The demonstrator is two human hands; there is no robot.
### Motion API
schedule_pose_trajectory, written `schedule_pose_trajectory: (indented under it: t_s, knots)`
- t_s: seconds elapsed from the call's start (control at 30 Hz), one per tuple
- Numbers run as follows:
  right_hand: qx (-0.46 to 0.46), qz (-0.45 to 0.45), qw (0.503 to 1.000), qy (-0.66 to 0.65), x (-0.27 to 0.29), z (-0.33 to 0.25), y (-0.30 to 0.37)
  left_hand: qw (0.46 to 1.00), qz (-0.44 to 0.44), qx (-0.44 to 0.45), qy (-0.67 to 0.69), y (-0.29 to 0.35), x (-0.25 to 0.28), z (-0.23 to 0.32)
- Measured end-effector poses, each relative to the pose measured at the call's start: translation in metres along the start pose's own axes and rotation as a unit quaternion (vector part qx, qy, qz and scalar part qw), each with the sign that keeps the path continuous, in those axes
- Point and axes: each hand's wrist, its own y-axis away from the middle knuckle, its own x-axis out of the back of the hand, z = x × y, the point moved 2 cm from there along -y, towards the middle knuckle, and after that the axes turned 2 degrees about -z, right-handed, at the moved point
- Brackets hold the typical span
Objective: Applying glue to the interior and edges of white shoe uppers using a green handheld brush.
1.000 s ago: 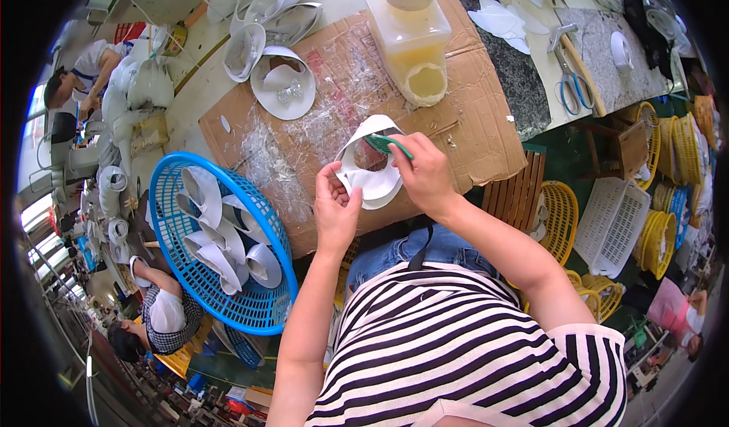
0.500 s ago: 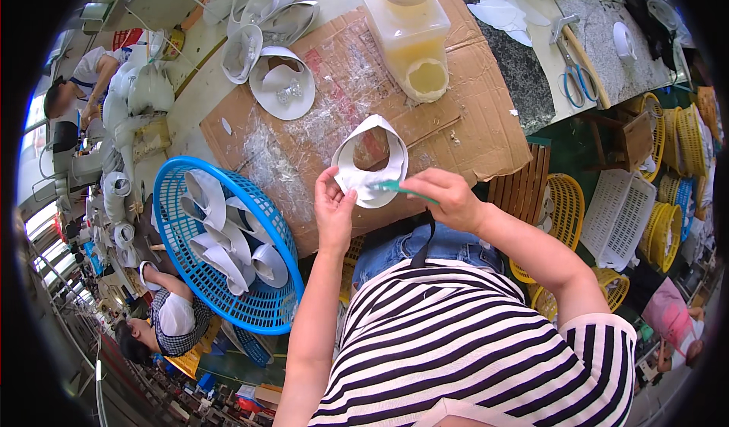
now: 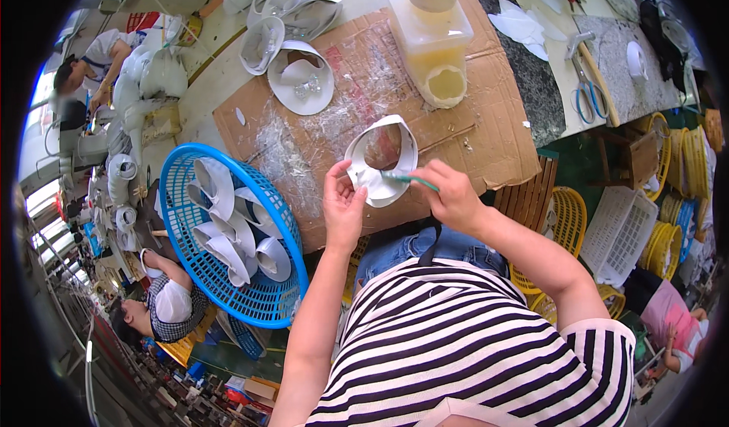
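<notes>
My left hand [image 3: 344, 205] pinches the left edge of a white shoe upper [image 3: 386, 192], a curved ring-shaped piece with an opening in its middle. The upper is held above the front part of a glue-stained cardboard sheet [image 3: 486, 135]. In my right hand [image 3: 451, 196] is a thin green-handled brush [image 3: 422, 182], gripped between thumb and fingers. Its tip touches, or hovers just over, the inner white surface of the upper; which one I cannot tell. Beyond my hands stands a translucent bottle [image 3: 430, 47] of yellowish liquid with a crusted round opening low on its front.
At my left a blue basket [image 3: 301, 275] holds several white uppers. More uppers [image 3: 302, 85] lie at the cardboard's far left. Blue-handled scissors [image 3: 588, 100] and a hammer [image 3: 596, 74] are at the far right. Yellow baskets [image 3: 566, 222] stand low on the right. Co-workers sit at the left.
The brush and my right hand have shifted slightly relative to the upper, and the upper is turned a little. The whole scene sits somewhat further right in the view.
</notes>
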Motion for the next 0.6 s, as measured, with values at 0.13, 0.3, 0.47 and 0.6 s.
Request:
schedule_pose_trajectory:
  t_s: [0.13,0.3,0.47,0.6]
  knots:
    - [-0.014,0.05,0.999,-0.001,0.001,-0.006,-0.002,0.999,0.011,-0.009,0.033,0.002,0.0,-0.004]
    - [-0.15,-0.029,0.984,-0.091,-0.006,-0.015,-0.004,0.997,0.058,-0.026,0.034,-0.003,0.001,-0.013]
    - [-0.185,0.248,0.907,-0.285,0.035,0.002,-0.034,0.948,0.144,-0.181,-0.217,0.01,0.009,0.052]
    - [-0.132,0.277,0.903,-0.3,0.069,0.0,-0.056,0.86,0.248,-0.314,-0.318,0.029,0.048,0.114]
